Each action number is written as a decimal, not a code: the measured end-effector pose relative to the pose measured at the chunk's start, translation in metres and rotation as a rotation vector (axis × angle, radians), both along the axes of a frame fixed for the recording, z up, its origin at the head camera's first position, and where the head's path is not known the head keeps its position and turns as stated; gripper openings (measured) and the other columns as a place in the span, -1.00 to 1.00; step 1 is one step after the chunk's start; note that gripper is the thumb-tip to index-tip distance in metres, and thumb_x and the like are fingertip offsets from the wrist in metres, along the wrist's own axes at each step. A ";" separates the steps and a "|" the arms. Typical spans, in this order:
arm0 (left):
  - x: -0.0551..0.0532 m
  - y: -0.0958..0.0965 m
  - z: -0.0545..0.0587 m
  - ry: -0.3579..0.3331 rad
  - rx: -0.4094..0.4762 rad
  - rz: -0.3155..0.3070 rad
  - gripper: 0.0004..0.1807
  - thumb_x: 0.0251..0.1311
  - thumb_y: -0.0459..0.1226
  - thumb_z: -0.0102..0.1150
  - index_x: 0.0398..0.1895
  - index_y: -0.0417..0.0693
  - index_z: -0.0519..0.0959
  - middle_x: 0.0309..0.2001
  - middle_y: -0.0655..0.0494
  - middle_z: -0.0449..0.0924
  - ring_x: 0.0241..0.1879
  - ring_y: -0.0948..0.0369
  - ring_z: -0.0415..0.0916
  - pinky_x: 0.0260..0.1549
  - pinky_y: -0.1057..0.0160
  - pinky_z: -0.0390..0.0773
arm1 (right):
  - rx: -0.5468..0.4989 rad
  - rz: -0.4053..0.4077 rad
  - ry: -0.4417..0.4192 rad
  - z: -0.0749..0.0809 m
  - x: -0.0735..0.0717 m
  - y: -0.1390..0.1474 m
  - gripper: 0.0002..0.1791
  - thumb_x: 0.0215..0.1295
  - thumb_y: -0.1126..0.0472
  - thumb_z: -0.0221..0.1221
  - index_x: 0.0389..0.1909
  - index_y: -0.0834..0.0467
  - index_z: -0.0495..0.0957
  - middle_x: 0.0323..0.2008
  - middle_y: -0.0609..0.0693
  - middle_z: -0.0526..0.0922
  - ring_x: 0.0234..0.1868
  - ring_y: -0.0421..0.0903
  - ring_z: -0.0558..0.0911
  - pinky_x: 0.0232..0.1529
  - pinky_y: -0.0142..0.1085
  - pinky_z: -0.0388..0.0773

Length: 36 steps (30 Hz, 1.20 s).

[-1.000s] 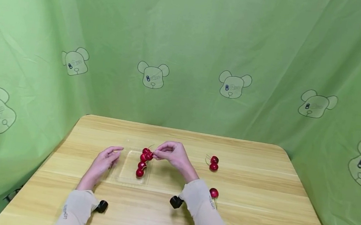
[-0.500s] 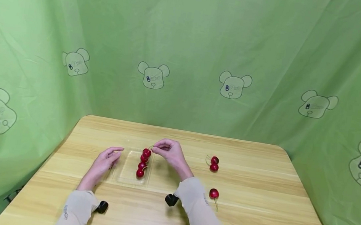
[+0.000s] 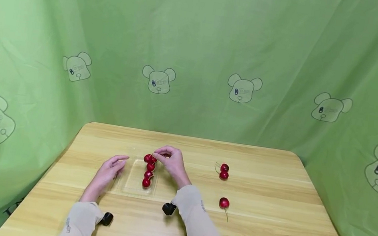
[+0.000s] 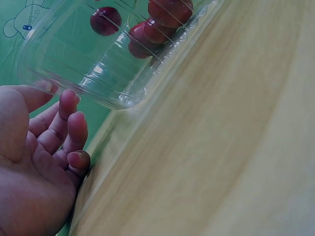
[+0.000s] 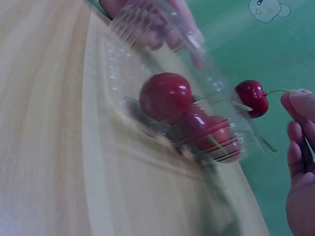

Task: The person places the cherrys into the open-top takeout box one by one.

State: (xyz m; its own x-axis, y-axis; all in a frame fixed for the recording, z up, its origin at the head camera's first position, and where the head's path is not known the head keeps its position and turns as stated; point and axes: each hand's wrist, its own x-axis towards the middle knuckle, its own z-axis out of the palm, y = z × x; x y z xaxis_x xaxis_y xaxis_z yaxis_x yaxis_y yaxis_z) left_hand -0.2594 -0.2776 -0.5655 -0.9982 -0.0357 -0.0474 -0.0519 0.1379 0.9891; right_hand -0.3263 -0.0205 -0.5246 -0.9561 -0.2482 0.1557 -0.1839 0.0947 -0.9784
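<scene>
Right now my right hand (image 3: pixel 169 163) pinches the thin green stem (image 5: pixel 278 91) of a glossy dark-red round cherry (image 5: pixel 252 98) between thumb and fingertip, so the fruit hangs just off those fingertips, on the side toward my other hand. It is at the far end of a clear, shallow, rectangular plastic tray (image 3: pixel 132 174), which sits between my two hands; I cannot tell whether it touches the tray. Under and nearer to me than my right fingertips, four shiny red cherries (image 3: pixel 150 167) run in a line along the tray's right side, some with stems showing.

My left hand (image 3: pixel 108 170) grips nothing: its fingers are loosely bent beside the tray's left wall, and I cannot tell whether the tips touch the plastic. Well to the right of my right hand lie two red cherries with stems (image 3: pixel 224 171), side by side, and closer to me, right of my right forearm, a single red cherry (image 3: pixel 224 203) with its stem pointing my way. Everything is on a pale wood-grained table (image 3: pixel 268 226), and beyond both hands hangs a green curtain (image 3: pixel 194 106) printed with outlined bear heads
</scene>
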 end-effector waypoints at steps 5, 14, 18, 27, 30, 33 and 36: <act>0.000 0.000 -0.002 0.003 -0.012 -0.002 -0.55 0.57 -0.12 0.06 0.37 -0.15 0.48 -0.28 0.05 0.53 -0.36 0.23 0.45 -0.39 0.37 0.45 | 0.003 -0.021 -0.016 -0.004 0.000 -0.002 -0.81 0.20 0.26 0.47 -0.19 0.20 0.75 -0.23 0.05 0.79 -0.27 -0.18 0.65 -0.17 -0.38 0.59; -0.001 0.000 -0.002 -0.007 -0.004 0.008 -0.56 0.55 -0.10 0.09 0.35 -0.09 0.51 -0.27 0.03 0.53 -0.35 0.22 0.46 -0.39 0.36 0.45 | 0.068 -0.057 -0.033 -0.008 -0.004 -0.007 -0.86 0.19 0.23 0.48 -0.24 0.11 0.78 -0.31 -0.05 0.76 -0.42 -0.20 0.43 -0.38 -0.44 0.36; -0.001 0.000 -0.003 -0.010 -0.011 0.010 -0.55 0.56 -0.09 0.08 0.37 -0.10 0.49 -0.28 0.06 0.53 -0.37 0.23 0.46 -0.42 0.36 0.42 | 0.092 -0.061 -0.029 -0.012 -0.005 -0.009 -0.88 0.18 0.23 0.48 -0.26 0.07 0.79 -0.31 -0.07 0.76 -0.45 -0.20 0.39 -0.40 -0.43 0.32; -0.002 -0.001 -0.002 -0.040 0.005 0.019 -0.54 0.56 -0.13 0.07 0.39 -0.12 0.48 -0.27 0.08 0.53 -0.38 0.26 0.45 -0.43 0.37 0.41 | 0.161 -0.052 -0.016 -0.019 -0.005 -0.010 -0.89 0.17 0.16 0.50 -0.30 0.00 0.79 -0.28 -0.12 0.76 -0.43 -0.19 0.41 -0.33 -0.37 0.37; -0.004 -0.002 -0.002 -0.053 0.019 0.015 -0.54 0.57 -0.17 0.06 0.41 -0.16 0.45 -0.27 0.05 0.54 -0.39 0.25 0.45 -0.43 0.37 0.42 | 0.171 -0.049 -0.007 -0.022 -0.005 -0.011 -0.90 0.17 0.16 0.50 -0.31 -0.01 0.80 -0.28 -0.13 0.77 -0.43 -0.20 0.42 -0.31 -0.35 0.38; -0.005 -0.003 -0.001 -0.061 0.029 0.002 -0.54 0.59 -0.21 0.03 0.42 -0.23 0.42 -0.26 0.00 0.55 -0.38 0.23 0.45 -0.43 0.36 0.43 | 0.178 -0.057 0.011 -0.024 -0.005 -0.012 -0.91 0.17 0.17 0.50 -0.31 0.00 0.80 -0.28 -0.13 0.78 -0.41 -0.21 0.44 -0.28 -0.36 0.39; -0.005 -0.002 -0.001 -0.061 0.028 0.002 -0.54 0.58 -0.21 0.03 0.42 -0.22 0.43 -0.26 0.01 0.55 -0.38 0.23 0.45 -0.43 0.36 0.43 | 0.190 -0.064 0.022 -0.024 -0.004 -0.013 -0.91 0.17 0.17 0.50 -0.31 0.02 0.80 -0.28 -0.12 0.79 -0.40 -0.21 0.45 -0.29 -0.37 0.39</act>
